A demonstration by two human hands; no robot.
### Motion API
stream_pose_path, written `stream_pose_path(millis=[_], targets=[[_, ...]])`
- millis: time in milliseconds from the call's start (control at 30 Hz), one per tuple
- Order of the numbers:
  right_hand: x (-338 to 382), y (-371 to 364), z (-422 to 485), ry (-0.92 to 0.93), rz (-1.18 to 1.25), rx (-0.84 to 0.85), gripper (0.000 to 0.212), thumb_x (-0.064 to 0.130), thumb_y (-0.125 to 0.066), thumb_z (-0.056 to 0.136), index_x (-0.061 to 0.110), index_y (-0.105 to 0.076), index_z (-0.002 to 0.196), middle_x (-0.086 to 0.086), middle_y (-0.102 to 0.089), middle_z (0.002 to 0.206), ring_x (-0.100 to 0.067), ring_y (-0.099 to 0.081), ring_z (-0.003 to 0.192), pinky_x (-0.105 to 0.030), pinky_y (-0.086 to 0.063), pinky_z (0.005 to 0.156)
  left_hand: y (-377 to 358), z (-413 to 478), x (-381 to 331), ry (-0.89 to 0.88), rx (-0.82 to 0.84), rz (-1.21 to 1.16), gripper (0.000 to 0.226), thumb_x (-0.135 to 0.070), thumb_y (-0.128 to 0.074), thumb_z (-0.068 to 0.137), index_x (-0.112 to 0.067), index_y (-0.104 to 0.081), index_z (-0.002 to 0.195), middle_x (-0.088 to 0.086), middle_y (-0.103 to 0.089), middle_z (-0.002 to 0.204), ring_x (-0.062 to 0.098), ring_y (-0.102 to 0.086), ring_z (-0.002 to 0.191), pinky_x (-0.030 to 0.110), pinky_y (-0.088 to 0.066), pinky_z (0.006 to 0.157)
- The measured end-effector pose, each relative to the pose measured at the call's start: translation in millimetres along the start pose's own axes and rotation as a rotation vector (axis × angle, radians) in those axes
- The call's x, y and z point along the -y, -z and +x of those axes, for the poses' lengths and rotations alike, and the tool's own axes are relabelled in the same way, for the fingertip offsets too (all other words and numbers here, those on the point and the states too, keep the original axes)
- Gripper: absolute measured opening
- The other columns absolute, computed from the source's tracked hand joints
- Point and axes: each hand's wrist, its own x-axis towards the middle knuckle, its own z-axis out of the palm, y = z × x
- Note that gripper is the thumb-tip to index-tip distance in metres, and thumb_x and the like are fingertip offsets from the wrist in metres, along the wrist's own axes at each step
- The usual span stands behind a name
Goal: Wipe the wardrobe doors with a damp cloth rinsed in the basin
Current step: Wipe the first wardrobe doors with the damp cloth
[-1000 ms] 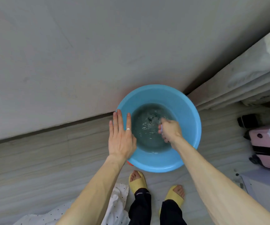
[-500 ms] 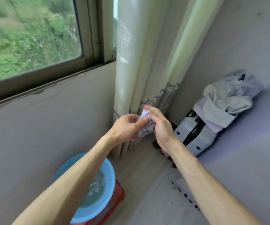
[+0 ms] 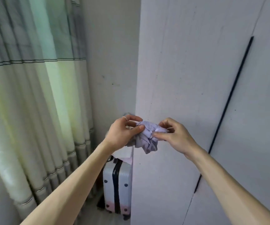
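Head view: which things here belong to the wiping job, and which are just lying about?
Job: cloth, pinched between left hand and right hand; wardrobe doors.
Lying about: spotted suitcase; curtain.

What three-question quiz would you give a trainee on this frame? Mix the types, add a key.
1. True or false: the left hand and the right hand both pinch the cloth.
2. Multiple choice: what stands on the floor just left of the wardrobe, below the hands? A) basin B) suitcase C) chair
3. Fill in: the ring is on the ___ hand.

Key: 1 true; 2 B; 3 left.
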Motion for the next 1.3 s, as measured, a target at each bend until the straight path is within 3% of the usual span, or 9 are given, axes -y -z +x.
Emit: stream_pose_path(millis=[233, 300, 367, 533, 633, 833, 967, 1133, 1300], targets=[[0, 126, -29, -0.136, 0.141, 0.149, 0.040, 0.026, -0.079, 0.076, 0.017, -0.062, 0.111, 0.000, -0.073, 0.100, -0.018, -0.070, 0.090, -0.031, -0.052, 0.078, -108, 33, -79, -0.111, 0.166, 0.026, 0.018, -0.008, -0.071, 0.092, -0.017, -0.073, 0.108, -0.009, -0.075, 0.091, 0.007, -0.069, 0.067, 0.024, -0.051, 0.052], [3, 144, -27, -0.054, 0.014, 0.072, 0.009, 0.022, -0.073, 0.090, 0.019, -0.069, 0.097, 0.004, -0.072, 0.086, -0.013, -0.066, 0.078, -0.020, -0.047, 0.066, -119, 43, -97, -0.157, 0.198, 0.062, 0.020, -0.005, -0.069, 0.092, -0.020, -0.073, 0.106, -0.014, -0.075, 0.082, 0.006, -0.067, 0.065, 0.024, -0.051, 0.053], [3, 158, -19, 0.042, -0.063, -0.082, 0.016, 0.019, -0.068, 0.094, 0.020, -0.068, 0.078, 0.007, -0.064, 0.072, -0.010, -0.057, 0.067, -0.022, -0.043, 0.062, -123, 55, -113, -0.184, 0.225, 0.114, 0.028, -0.004, -0.070, 0.091, -0.026, -0.071, 0.108, -0.015, -0.075, 0.092, 0.006, -0.068, 0.068, 0.025, -0.052, 0.057], [15, 173, 6, 0.207, -0.222, -0.289, 0.004, 0.035, -0.067, 0.092, 0.037, -0.070, 0.090, 0.019, -0.072, 0.093, -0.002, -0.065, 0.093, -0.021, -0.049, 0.083, -121, 73, -135, -0.057, 0.444, 0.311, 0.018, -0.009, -0.073, 0.084, -0.014, -0.065, 0.099, -0.001, -0.070, 0.087, 0.016, -0.062, 0.075, 0.024, -0.049, 0.074], [27, 172, 15, 0.203, -0.242, -0.328, 0.013, 0.048, -0.074, 0.085, 0.036, -0.071, 0.087, 0.013, -0.074, 0.088, -0.006, -0.068, 0.088, -0.023, -0.051, 0.080, -114, 78, -137, -0.046, 0.385, 0.129, 0.016, -0.019, -0.070, 0.091, -0.013, -0.062, 0.079, 0.001, -0.062, 0.074, 0.014, -0.056, 0.068, 0.017, -0.044, 0.065], [38, 169, 23, 0.061, 0.177, -0.115, 0.052, 0.019, -0.082, 0.081, 0.027, -0.057, 0.126, -0.009, -0.074, 0.102, -0.017, -0.072, 0.089, -0.026, -0.056, 0.080, -92, 95, -122, 0.012, 0.232, -0.340, 0.012, -0.008, -0.064, 0.096, -0.012, -0.058, 0.106, 0.011, -0.069, 0.081, 0.026, -0.063, 0.070, 0.031, -0.050, 0.064], [28, 150, 31, -0.010, 0.280, -0.298, 0.040, 0.019, -0.071, 0.092, 0.027, -0.049, 0.125, -0.013, -0.071, 0.099, -0.020, -0.071, 0.083, -0.035, -0.061, 0.073, -84, 103, -110, -0.002, 0.255, -0.356, 0.037, -0.004, -0.058, 0.099, -0.030, -0.049, 0.124, 0.006, -0.065, 0.073, 0.024, -0.062, 0.065, 0.034, -0.053, 0.065], [38, 128, 56, 0.000, 0.390, -0.447, 0.012, 0.016, -0.061, 0.099, 0.024, -0.060, 0.107, -0.011, -0.065, 0.092, -0.022, -0.063, 0.072, -0.031, -0.051, 0.057, -76, 111, -106, 0.003, 0.305, -0.406, 0.030, -0.002, -0.052, 0.100, -0.028, -0.066, 0.106, 0.013, -0.063, 0.080, 0.029, -0.058, 0.067, 0.036, -0.055, 0.065], [37, 118, 70, -0.005, 0.204, -0.234, 0.030, 0.035, -0.079, 0.084, 0.023, -0.070, 0.110, -0.001, -0.067, 0.118, -0.015, -0.069, 0.101, -0.034, -0.056, 0.086, -55, 119, -97, -0.004, 0.426, -0.349, 0.041, 0.006, -0.059, 0.095, -0.021, -0.065, 0.124, 0.010, -0.073, 0.108, 0.026, -0.072, 0.091, 0.035, -0.058, 0.076]])
